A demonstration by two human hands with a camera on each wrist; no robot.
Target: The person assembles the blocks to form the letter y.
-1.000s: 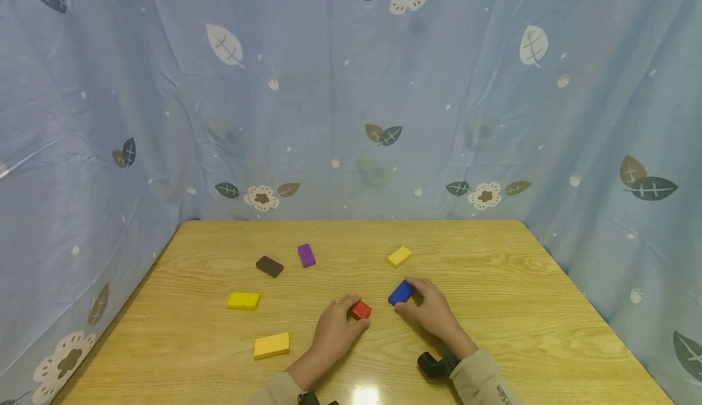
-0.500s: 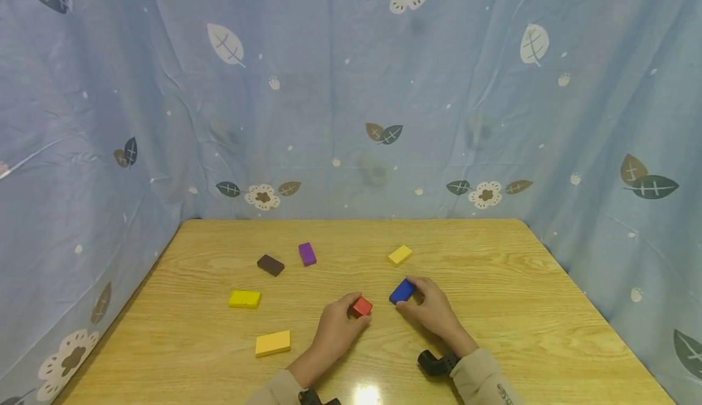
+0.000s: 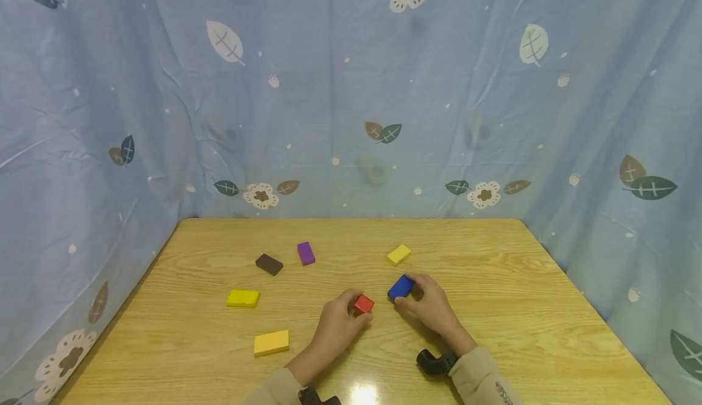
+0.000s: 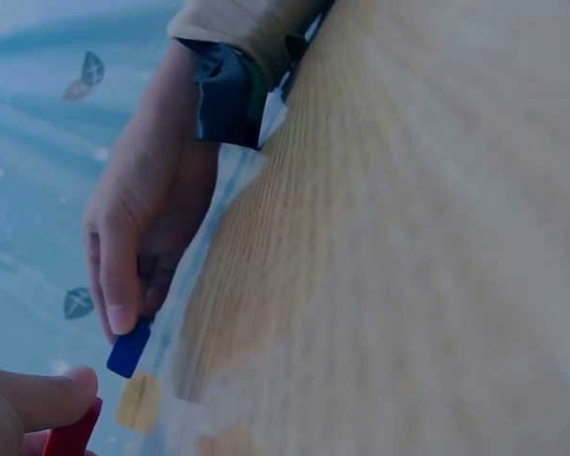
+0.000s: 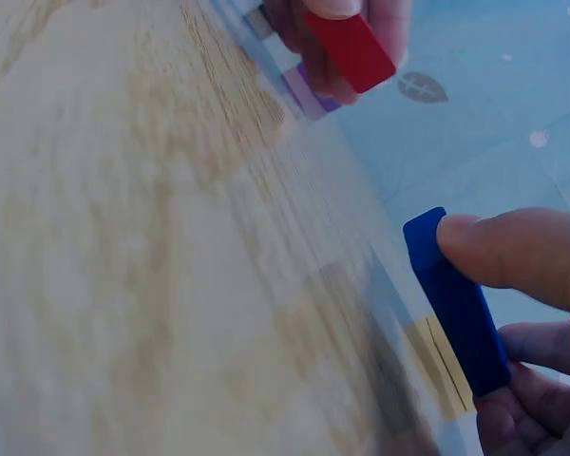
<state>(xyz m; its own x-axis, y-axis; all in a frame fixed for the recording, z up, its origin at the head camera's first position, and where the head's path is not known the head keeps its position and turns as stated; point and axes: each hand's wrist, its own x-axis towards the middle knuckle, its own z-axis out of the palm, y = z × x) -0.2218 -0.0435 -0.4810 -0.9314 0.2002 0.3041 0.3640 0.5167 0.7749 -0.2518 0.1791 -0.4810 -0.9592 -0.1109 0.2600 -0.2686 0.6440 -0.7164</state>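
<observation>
Red block (image 3: pixel 364 304) is pinched by the left hand (image 3: pixel 338 326), blue block (image 3: pixel 400 287) by the right hand (image 3: pixel 436 309), over the worktop (image 3: pixel 537 307). Print (image 3: pixel 503 393) on the right sleeve (image 3: pixel 479 373) is unreadable; a yellow block (image 3: pixel 398 255) lies beyond.

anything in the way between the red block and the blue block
Nothing visible: in the head view only tabletop shows between the red block, held by the left hand, and the blue block, held by the right hand. A yellow block lies beyond the blue one, off that line.
</observation>
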